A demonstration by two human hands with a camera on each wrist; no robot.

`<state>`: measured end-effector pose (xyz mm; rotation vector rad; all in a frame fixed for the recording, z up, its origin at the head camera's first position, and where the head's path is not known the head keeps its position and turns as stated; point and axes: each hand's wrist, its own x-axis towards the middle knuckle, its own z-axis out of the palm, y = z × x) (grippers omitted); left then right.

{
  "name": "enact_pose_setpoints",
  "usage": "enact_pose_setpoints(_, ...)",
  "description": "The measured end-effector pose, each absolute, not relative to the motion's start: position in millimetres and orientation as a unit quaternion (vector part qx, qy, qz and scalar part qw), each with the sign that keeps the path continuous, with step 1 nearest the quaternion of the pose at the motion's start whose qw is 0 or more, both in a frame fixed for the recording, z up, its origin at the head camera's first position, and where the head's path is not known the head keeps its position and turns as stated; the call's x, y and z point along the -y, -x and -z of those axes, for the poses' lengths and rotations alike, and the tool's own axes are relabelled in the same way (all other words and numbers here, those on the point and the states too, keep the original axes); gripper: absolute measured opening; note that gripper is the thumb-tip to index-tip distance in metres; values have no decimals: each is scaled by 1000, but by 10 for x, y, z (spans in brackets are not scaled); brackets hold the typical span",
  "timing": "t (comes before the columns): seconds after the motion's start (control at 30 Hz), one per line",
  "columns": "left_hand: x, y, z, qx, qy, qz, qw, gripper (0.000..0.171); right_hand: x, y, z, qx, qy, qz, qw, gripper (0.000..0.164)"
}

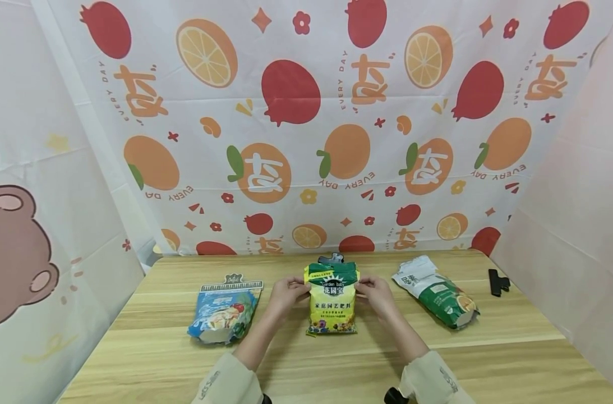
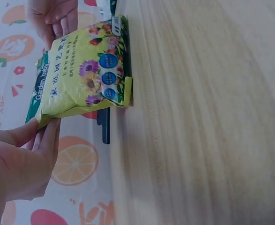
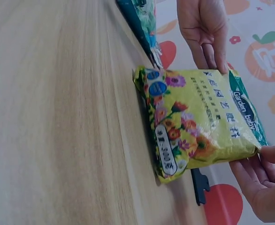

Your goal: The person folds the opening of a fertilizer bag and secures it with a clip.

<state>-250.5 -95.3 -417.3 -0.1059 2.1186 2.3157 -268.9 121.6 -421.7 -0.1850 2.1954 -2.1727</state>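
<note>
A yellow and green bag of garden fertilizer stands tilted at the middle of the table, its printed front toward me. My left hand pinches its left edge between thumb and fingers. On the opposite edge, my right hand pinches the bag the same way. Both wrist views show the bag's flowered lower end near the wood, with the thumbs on the front and fingers behind. Just behind the bag's top lies a black clip, partly hidden by it.
To the left lies a blue food bag with a decorated clip across its top. A green and white bag lies at the right, its top folded over. Beyond it is another black clip. A fruit-patterned cloth hangs behind the table.
</note>
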Motion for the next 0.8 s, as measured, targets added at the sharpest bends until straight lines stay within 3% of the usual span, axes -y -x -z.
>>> enact_pose_setpoints(0.2,951,2457,4139,-677,5,-736,-10,14,-1187,2641,4162,-716,25,698,9,10)
enact_pose_setpoints(0.43,982,2378,4126,-697,-22,-717,0,12,-1247,2541,4152,-728,46,684,8,9)
enact_pose_setpoints(0.53,997,2348,4134,-711,-31,-703,3,13,-1267,2520,4143,-734,56,677,16,16)
enact_pose_setpoints(0.67,997,2321,4150,-727,-40,-686,0,14,-1297,2496,4104,-742,77,666,21,37)
enact_pose_setpoints(0.8,996,2305,4142,-733,-42,-679,-5,14,-1317,2479,4047,-774,135,617,-45,46)
